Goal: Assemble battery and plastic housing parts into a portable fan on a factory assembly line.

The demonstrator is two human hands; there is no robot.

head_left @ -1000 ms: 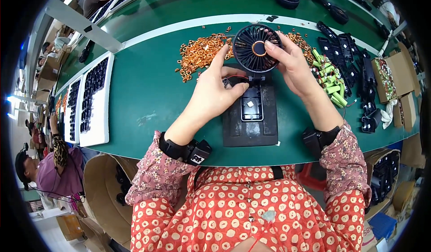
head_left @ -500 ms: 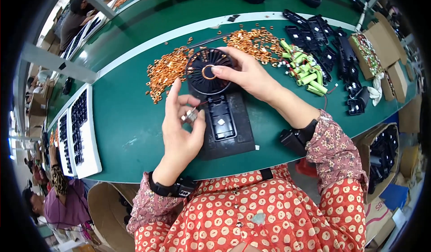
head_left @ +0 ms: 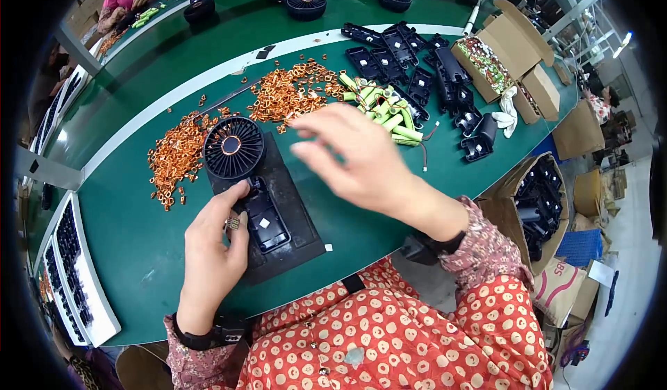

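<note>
A black handheld fan (head_left: 234, 147) with a copper-coloured ring at its hub lies on a dark mat (head_left: 295, 206). Its open handle shell (head_left: 267, 220) points toward me, with a small white square inside. At the left edge of the handle, my left hand (head_left: 212, 244) is closed, a small silver-grey part (head_left: 233, 222) showing between its fingers. Off the fan, my right hand (head_left: 354, 157) hangs over the table, motion-blurred, fingers apart and nothing visible in them. Just beyond it lies a pile of green battery cells (head_left: 389, 115) with wires and white connectors.
Small copper-coloured pieces form two heaps (head_left: 285, 95) behind the fan. Black handle shells (head_left: 396, 53) lie at the back right, beside an open carton (head_left: 500, 60). A white tray (head_left: 87, 286) of black parts is at left. More fans (head_left: 306, 4) rest on the far green surface.
My right hand has let go of the fan head and moved right, toward the battery cells. The fan now rests on the mat, and my left hand has come against its handle. The view has turned right.
</note>
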